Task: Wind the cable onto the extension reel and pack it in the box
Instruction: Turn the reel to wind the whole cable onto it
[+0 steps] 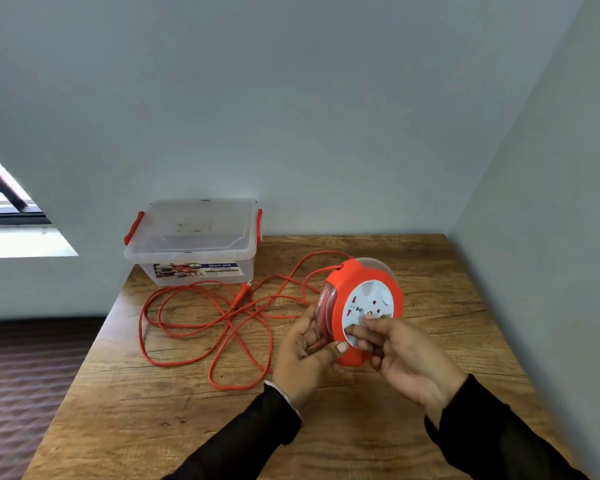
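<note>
The round orange extension reel (352, 282) with a white socket face is held upright above the wooden table (153, 410). My left hand (302, 358) grips its lower left rim. My right hand (406, 355) pinches the small handle on the white face with its fingertips. The orange cable (201, 327) runs from the reel's top and lies in loose loops on the table to the left, its plug (242, 293) resting near the box. The clear plastic box (191, 242) with red latches stands at the table's back left corner, lid on.
Grey walls close in right behind the box and along the table's right side. The table's left edge drops to a dark carpeted floor (25, 375). A window (4, 199) shows at the far left.
</note>
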`<state>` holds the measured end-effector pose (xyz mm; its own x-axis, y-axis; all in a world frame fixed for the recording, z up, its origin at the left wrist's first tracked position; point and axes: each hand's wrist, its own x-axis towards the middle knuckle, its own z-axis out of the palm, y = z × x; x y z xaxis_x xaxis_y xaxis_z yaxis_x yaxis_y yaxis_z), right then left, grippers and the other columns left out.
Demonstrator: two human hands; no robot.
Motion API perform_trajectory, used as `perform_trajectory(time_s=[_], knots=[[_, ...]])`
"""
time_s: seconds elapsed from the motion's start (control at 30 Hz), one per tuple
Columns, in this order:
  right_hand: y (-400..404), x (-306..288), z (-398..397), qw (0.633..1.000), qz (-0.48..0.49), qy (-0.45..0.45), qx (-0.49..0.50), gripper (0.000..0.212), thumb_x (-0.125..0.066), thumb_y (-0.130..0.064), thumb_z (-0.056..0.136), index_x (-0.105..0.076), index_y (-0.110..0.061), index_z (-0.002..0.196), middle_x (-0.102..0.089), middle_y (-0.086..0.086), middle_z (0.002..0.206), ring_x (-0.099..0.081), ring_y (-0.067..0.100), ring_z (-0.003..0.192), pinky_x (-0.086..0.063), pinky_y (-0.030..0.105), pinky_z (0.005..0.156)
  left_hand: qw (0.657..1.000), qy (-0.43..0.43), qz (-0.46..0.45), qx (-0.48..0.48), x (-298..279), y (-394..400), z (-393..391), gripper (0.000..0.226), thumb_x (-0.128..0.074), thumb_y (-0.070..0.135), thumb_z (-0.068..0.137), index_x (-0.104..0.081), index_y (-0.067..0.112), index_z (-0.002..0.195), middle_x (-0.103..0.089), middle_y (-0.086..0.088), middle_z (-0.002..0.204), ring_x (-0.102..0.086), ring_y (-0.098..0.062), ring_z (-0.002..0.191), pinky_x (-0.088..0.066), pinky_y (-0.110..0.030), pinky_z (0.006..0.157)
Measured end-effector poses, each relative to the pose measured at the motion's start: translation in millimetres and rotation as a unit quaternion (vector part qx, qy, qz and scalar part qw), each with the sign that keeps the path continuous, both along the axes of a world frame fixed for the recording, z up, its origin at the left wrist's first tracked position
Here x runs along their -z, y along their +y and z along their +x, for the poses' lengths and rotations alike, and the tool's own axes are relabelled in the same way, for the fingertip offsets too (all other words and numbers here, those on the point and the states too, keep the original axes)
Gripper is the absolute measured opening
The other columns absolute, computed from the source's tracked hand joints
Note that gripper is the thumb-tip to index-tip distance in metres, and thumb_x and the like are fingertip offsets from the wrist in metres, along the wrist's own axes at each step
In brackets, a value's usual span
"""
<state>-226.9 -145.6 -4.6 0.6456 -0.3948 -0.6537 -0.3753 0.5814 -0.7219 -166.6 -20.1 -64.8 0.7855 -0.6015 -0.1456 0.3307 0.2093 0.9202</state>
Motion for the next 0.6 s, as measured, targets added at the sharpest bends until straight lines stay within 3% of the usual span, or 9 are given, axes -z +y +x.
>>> perform_trajectory(time_s=[0.13,0.2,0.23,0.27,0.33,0.37,0.43,0.5,0.6], knots=[[-5,-13,-5,0.998,0.038,-0.047,-0.024,0.020,-0.044,0.003,0.090,-0.055,-0.008,0.078,-0.072,0.014,0.084,-0.050,0.010,0.053,-0.034,0.019,0.044,0.999,0.039,0.003,0.016,-4,3,11,0.048,-0.067,-0.008,0.078,-0.061,0.022,0.116,-0.076,-0.006,0.099,-0.071,-0.022,0.081,-0.059,-0.036,0.057],[-10,-14,-12,0.991,-0.085,-0.039,-0.097,0.013,-0.051,0.000,0.090,-0.055,-0.011,0.085,-0.072,0.013,0.087,-0.051,0.008,0.054,-0.036,0.018,0.046,0.998,0.058,0.007,0.024,-7,9,19,0.044,-0.071,-0.004,0.076,-0.063,0.016,0.115,-0.074,-0.007,0.101,-0.071,-0.027,0.080,-0.058,-0.039,0.057],[-13,-13,-18,0.966,-0.210,-0.024,-0.151,0.009,-0.056,-0.004,0.090,-0.057,-0.012,0.094,-0.070,0.011,0.095,-0.053,0.008,0.061,-0.039,0.018,0.051,0.998,0.061,0.011,0.031,-10,13,24,0.043,-0.074,-0.001,0.073,-0.065,0.015,0.112,-0.074,-0.007,0.103,-0.071,-0.030,0.080,-0.058,-0.040,0.056],[-18,-11,-23,0.907,-0.369,-0.009,-0.204,0.018,-0.061,-0.010,0.089,-0.057,-0.015,0.106,-0.066,0.007,0.106,-0.055,0.008,0.072,-0.042,0.019,0.061,0.997,0.057,0.018,0.041,-13,16,29,0.042,-0.077,0.003,0.070,-0.067,0.016,0.109,-0.072,-0.008,0.104,-0.071,-0.031,0.079,-0.058,-0.040,0.056],[-29,-9,-31,0.710,-0.645,-0.029,-0.280,0.041,-0.063,-0.019,0.086,-0.052,-0.024,0.126,-0.051,0.001,0.126,-0.052,0.010,0.096,-0.042,0.021,0.081,0.996,0.037,0.044,0.064,-20,20,38,0.041,-0.079,0.010,0.066,-0.070,0.019,0.104,-0.069,-0.011,0.109,-0.072,-0.031,0.078,-0.058,-0.039,0.055],[-32,-12,-31,0.624,-0.715,-0.060,-0.309,0.049,-0.064,-0.019,0.084,-0.049,-0.026,0.131,-0.047,0.004,0.130,-0.051,0.015,0.104,-0.044,0.026,0.087,0.995,0.024,0.061,0.078,-24,21,42,0.041,-0.080,0.013,0.065,-0.071,0.021,0.104,-0.067,-0.013,0.112,-0.072,-0.030,0.078,-0.059,-0.039,0.055],[-38,-14,-28,0.502,-0.776,-0.091,-0.370,0.061,-0.068,-0.018,0.080,-0.046,-0.030,0.135,-0.047,0.013,0.132,-0.054,0.027,0.108,-0.051,0.037,0.083,0.989,-0.003,0.093,0.115,-31,21,48,0.043,-0.081,0.018,0.065,-0.070,0.022,0.106,-0.062,-0.020,0.115,-0.070,-0.030,0.079,-0.059,-0.039,0.055],[-42,-14,-22,0.417,-0.799,-0.053,-0.430,0.071,-0.068,-0.022,0.082,-0.033,-0.040,0.141,-0.043,0.019,0.137,-0.055,0.034,0.111,-0.054,0.041,0.080,0.983,-0.018,0.111,0.147,-36,19,52,0.042,-0.079,0.019,0.068,-0.069,0.022,0.109,-0.058,-0.025,0.118,-0.069,-0.032,0.081,-0.059,-0.040,0.056],[-48,-13,-15,0.371,-0.776,-0.026,-0.510,0.075,-0.051,-0.026,0.094,0.001,-0.052,0.141,-0.025,0.019,0.145,-0.050,0.035,0.118,-0.050,0.038,0.086,0.974,-0.024,0.124,0.189,-42,18,58,0.040,-0.075,0.016,0.073,-0.068,0.022,0.113,-0.062,-0.025,0.118,-0.070,-0.035,0.086,-0.061,-0.042,0.058]])
